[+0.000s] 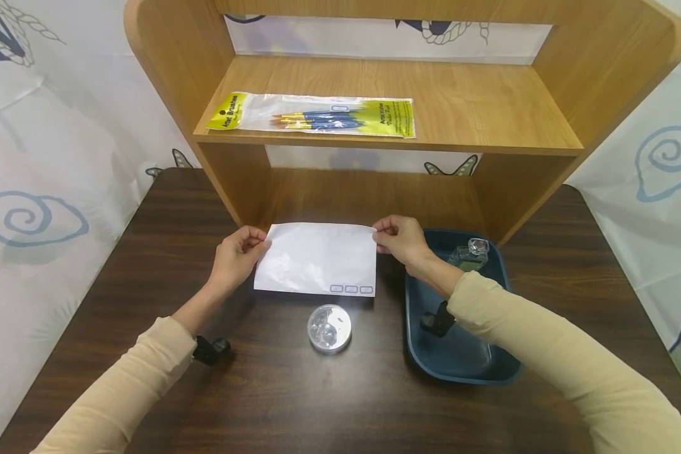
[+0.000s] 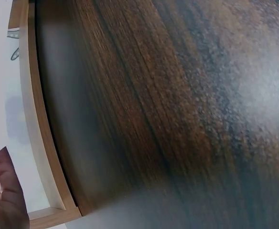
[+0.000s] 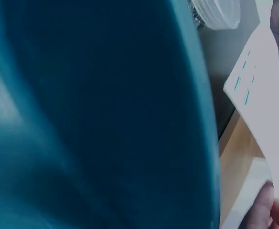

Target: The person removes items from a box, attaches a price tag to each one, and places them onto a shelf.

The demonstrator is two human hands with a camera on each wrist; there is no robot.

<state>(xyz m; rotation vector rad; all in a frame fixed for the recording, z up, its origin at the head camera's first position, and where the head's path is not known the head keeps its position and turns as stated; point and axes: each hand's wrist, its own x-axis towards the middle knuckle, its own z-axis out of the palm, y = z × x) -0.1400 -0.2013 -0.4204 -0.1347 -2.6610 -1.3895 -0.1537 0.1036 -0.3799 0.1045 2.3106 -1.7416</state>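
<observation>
A white sheet of paper, with several small printed boxes along its lower right edge, is held up above the dark table. My left hand pinches its upper left corner between thumb and fingers. At the upper right corner my right hand pinches it in the same way. Just in front of the paper sits a small round clear container with silvery contents that I cannot make out. In the right wrist view the paper appears at the right, with fingertips at its edges.
Under my right forearm lies a blue plastic basin holding a glass bottle with a clear cap. Behind stands a wooden shelf unit; a packet of artist brushes lies on its upper shelf. The dark wood table extends around.
</observation>
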